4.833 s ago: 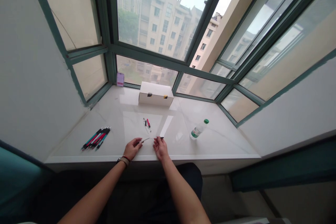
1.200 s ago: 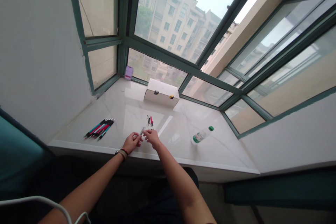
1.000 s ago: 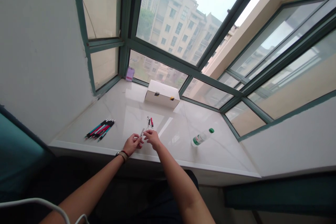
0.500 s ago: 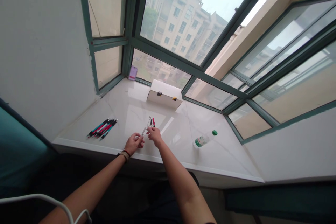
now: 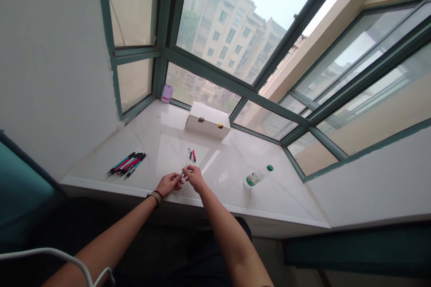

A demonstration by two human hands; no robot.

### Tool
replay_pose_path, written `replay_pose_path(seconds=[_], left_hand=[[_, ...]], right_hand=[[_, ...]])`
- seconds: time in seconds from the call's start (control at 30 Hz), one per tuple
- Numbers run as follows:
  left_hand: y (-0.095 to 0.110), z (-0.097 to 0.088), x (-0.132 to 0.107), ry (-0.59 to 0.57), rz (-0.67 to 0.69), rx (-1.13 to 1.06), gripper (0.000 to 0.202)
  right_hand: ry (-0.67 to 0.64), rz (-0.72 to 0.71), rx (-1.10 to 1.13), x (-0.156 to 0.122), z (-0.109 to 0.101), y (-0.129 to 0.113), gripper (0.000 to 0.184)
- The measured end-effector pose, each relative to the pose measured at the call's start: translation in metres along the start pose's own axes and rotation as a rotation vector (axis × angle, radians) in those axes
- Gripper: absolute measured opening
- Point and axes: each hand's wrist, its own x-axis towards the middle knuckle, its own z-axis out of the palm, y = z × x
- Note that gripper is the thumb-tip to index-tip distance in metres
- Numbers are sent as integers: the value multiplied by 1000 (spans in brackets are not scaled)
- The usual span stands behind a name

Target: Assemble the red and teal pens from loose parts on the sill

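Note:
My left hand (image 5: pixel 169 184) and my right hand (image 5: pixel 194 178) meet over the front of the white windowsill (image 5: pixel 161 143). Together they pinch a slim pen part (image 5: pixel 183 173), the left gripping its lower end and the right closed at its upper end. Just beyond the fingers lie small loose pen pieces (image 5: pixel 191 156), one of them red. A bundle of several pens (image 5: pixel 127 164) in teal, red and black lies to the left on the sill.
A white box (image 5: pixel 208 121) stands at the back by the window frame. A plastic bottle (image 5: pixel 257 176) with a green cap lies on its side at the right. A small purple item (image 5: pixel 166 93) leans in the left window corner. A white cable (image 5: pixel 67 262) crosses the lower left.
My hands, apart 4.8 s ago with a pen part in each, have come together on one piece. The view has shifted slightly; the things on the sill have not moved.

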Motion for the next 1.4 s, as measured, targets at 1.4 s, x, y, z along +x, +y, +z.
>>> replay_pose_path(seconds=[1.4], left_hand=[[-15, -9, 9, 132, -18, -271, 50]], right_hand=[[-38, 246, 281, -23, -10, -1, 32]])
